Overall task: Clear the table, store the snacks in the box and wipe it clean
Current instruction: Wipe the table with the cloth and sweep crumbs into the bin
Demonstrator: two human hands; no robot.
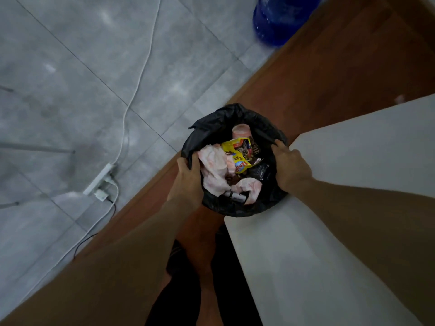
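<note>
A bin lined with a black bag (pixel 213 131) stands on the floor beside the corner of the white table (pixel 353 161). Inside lie a yellow snack wrapper (pixel 237 152), crumpled pale tissues (pixel 215 168) and a pink paper cup (pixel 240 131). My left hand (pixel 188 177) grips the bag's left rim, fingers curled over the edge. On the opposite side my right hand (pixel 290 167) grips the right rim, close to the table corner.
A brown wooden strip of floor (pixel 317 67) runs under the bin; grey tiles (pixel 82 78) lie to the left. A white power strip (pixel 98 182) with cables lies on the tiles. A blue water jug (pixel 277 22) stands at the top. My legs are below the bin.
</note>
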